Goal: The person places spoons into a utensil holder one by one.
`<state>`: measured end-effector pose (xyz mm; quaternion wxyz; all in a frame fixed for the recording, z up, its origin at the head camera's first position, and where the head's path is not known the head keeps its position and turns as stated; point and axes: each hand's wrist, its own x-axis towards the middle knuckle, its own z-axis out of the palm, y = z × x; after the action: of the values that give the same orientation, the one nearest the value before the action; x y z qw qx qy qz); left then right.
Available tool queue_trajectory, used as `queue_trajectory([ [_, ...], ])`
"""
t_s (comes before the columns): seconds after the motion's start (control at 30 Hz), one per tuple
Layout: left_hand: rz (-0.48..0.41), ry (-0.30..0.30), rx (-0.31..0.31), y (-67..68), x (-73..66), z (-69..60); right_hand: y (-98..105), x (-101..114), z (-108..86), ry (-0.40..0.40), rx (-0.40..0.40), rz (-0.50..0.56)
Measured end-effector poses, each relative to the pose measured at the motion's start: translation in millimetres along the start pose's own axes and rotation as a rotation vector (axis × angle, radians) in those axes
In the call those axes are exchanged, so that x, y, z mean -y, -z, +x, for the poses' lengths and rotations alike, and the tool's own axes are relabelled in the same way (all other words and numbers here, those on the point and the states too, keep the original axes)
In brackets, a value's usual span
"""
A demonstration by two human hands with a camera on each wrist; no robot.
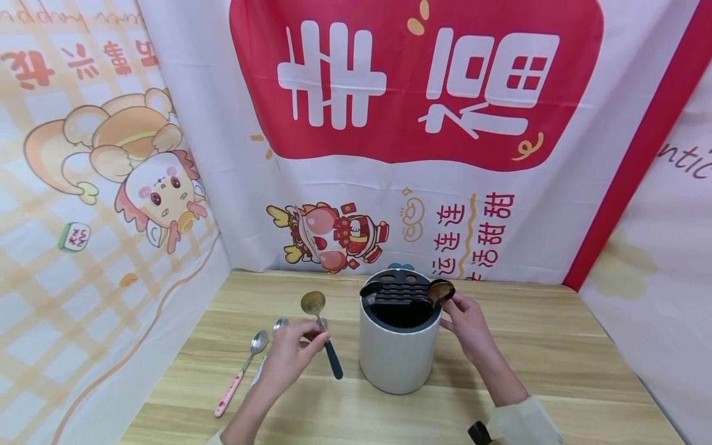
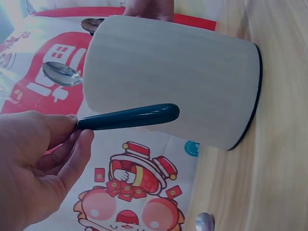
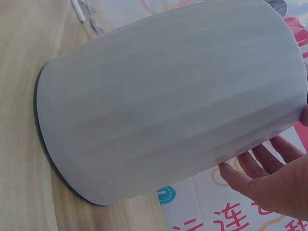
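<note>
My left hand (image 1: 292, 355) pinches a small soup ladle (image 1: 332, 358) between thumb and fingers, left of the utensil holder. Its round, gold-toned bowl points up and away, and the dark green handle (image 2: 130, 117) slants down toward the holder. That white, ribbed utensil holder (image 1: 397, 358) stands upright with a black slotted top. My right hand (image 1: 470, 324) grips its right side near the rim; in the right wrist view the fingers (image 3: 257, 166) lie against the wall. A spoon (image 1: 441, 290) stands by that hand, and another spoon (image 2: 60, 73) leans out of the holder's left side.
Left of my left hand, a spoon with a pink patterned handle (image 1: 229, 392) lies on the wooden table (image 1: 534, 346). Another spoon (image 1: 280, 324) lies beside it, partly behind the hand. A black rounded thing (image 1: 479, 432) shows by my right sleeve. Printed cloth hangs behind the table.
</note>
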<state>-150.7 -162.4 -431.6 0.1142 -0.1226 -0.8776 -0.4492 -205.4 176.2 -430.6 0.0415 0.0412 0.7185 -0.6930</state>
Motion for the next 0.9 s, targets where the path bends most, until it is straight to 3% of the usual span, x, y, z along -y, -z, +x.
queue_trajectory([
  [0.17, -0.029, -0.02, -0.039, 5.3, -11.4, 1.8, 1.1, -0.4, 1.3, 0.003, 0.004, -0.004],
  [0.5, -0.087, -0.169, -0.116, 15.1, -34.5, 8.5, 1.9, 0.4, 2.4, 0.004, 0.012, -0.008],
  [0.9, -0.07, -0.285, -0.197, 22.8, -67.3, 20.7, 1.3, 0.0, 1.4, 0.005, 0.009, 0.002],
])
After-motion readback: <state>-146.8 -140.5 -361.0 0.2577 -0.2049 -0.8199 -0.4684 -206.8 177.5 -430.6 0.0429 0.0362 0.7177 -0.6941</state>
